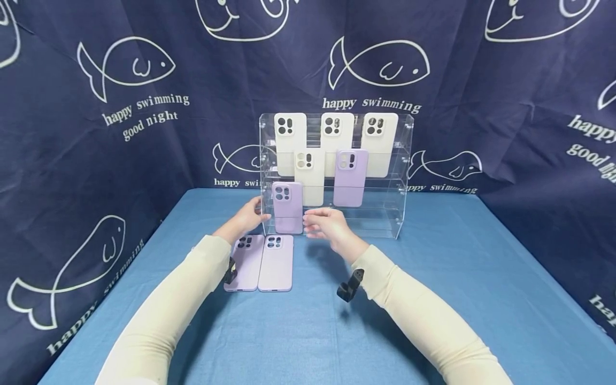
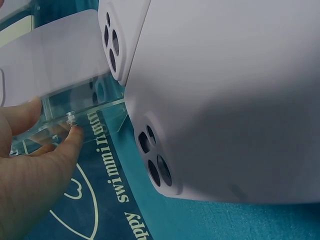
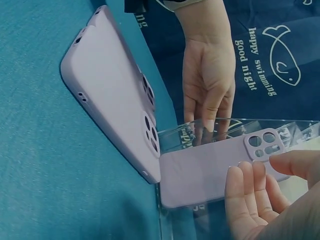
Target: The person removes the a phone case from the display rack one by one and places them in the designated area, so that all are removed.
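Note:
A clear acrylic display stand with stepped tiers stands on the table. On its lowest tier, at the left, leans a lavender phone case. My left hand grips the stand's left side panel, thumb and fingers on opposite faces in the left wrist view. Beside the right edge of that leaning case is my right hand, holding nothing, with its fingers loosely bent and the thumb apart from them in the right wrist view. Two more lavender cases, one on the left and one on the right, lie side by side before the stand.
The top tier bears three white phone cases. On the middle tier stand a white case and a lavender case. A blue cloth covers the table. Behind hangs a navy curtain with white fish drawings.

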Demonstrator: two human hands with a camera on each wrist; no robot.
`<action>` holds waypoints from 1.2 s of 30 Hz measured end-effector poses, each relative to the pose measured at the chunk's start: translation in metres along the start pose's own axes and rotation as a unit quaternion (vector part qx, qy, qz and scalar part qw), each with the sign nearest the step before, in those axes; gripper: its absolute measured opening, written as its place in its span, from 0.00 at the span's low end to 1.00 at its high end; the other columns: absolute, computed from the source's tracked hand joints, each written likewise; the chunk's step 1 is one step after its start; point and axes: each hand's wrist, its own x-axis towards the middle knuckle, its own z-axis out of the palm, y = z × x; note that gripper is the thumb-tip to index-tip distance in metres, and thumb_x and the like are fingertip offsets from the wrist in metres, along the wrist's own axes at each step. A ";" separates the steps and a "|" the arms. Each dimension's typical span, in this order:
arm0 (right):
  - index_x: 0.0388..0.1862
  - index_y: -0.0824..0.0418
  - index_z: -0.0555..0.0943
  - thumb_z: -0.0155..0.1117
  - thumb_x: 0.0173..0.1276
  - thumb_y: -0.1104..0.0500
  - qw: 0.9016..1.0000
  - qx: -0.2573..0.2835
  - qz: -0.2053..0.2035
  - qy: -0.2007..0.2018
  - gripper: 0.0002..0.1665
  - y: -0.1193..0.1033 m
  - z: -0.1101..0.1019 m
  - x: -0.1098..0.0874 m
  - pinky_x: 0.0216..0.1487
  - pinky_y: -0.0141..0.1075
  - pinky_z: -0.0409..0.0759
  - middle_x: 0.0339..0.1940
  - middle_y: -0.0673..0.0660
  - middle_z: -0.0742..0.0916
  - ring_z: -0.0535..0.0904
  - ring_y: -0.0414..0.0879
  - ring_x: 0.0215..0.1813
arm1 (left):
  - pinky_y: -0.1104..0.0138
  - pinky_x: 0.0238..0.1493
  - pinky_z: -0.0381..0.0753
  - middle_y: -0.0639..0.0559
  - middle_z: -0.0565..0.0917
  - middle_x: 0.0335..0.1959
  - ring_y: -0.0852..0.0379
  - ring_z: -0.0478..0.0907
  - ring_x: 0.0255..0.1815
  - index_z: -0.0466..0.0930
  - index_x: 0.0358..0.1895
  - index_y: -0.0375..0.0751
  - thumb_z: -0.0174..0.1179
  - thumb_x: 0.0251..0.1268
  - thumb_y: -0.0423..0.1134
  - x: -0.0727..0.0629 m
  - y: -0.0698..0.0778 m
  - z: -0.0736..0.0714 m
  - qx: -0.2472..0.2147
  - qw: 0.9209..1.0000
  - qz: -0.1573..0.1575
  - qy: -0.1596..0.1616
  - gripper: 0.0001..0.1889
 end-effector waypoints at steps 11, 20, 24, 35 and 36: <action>0.50 0.66 0.82 0.68 0.63 0.61 1.000 -0.013 -0.020 0.013 0.17 -0.014 -0.001 0.004 0.56 0.40 0.84 0.36 0.55 0.89 0.86 0.48 0.43 | 0.51 0.76 0.57 0.37 0.55 0.77 0.41 0.57 0.75 0.44 0.78 0.39 0.56 0.69 0.34 0.001 -0.002 0.001 -0.012 1.000 0.003 0.005 0.39; 0.53 0.65 0.80 0.68 0.63 0.60 0.999 -0.011 -0.027 0.018 0.20 -0.021 -0.001 0.010 0.63 0.44 0.79 0.46 0.59 0.88 0.83 0.55 0.55 | 0.52 0.76 0.59 0.37 0.56 0.76 0.41 0.58 0.75 0.44 0.78 0.39 0.56 0.69 0.34 0.000 -0.002 0.001 -0.010 1.000 -0.001 0.005 0.39; 0.54 0.64 0.80 0.69 0.63 0.59 0.999 -0.012 -0.034 0.019 0.21 -0.023 -0.001 0.015 0.63 0.45 0.79 0.48 0.61 0.88 0.83 0.54 0.54 | 0.52 0.76 0.59 0.37 0.56 0.76 0.41 0.58 0.75 0.44 0.78 0.39 0.56 0.69 0.34 0.000 -0.001 0.001 -0.010 1.000 0.000 0.006 0.39; 0.54 0.65 0.79 0.68 0.64 0.59 0.999 0.008 -0.044 0.031 0.20 -0.024 0.002 0.028 0.63 0.47 0.79 0.51 0.64 0.86 0.82 0.58 0.57 | 0.51 0.76 0.58 0.39 0.56 0.77 0.42 0.58 0.75 0.44 0.78 0.41 0.56 0.70 0.36 -0.002 0.000 0.001 -0.007 1.000 -0.002 0.010 0.39; 0.54 0.65 0.79 0.68 0.64 0.59 0.998 0.010 -0.043 0.032 0.20 -0.023 0.002 0.029 0.63 0.47 0.78 0.51 0.65 0.86 0.82 0.58 0.57 | 0.51 0.76 0.57 0.40 0.56 0.77 0.42 0.58 0.75 0.44 0.78 0.41 0.56 0.70 0.36 -0.002 0.000 0.001 -0.009 1.000 -0.004 0.009 0.39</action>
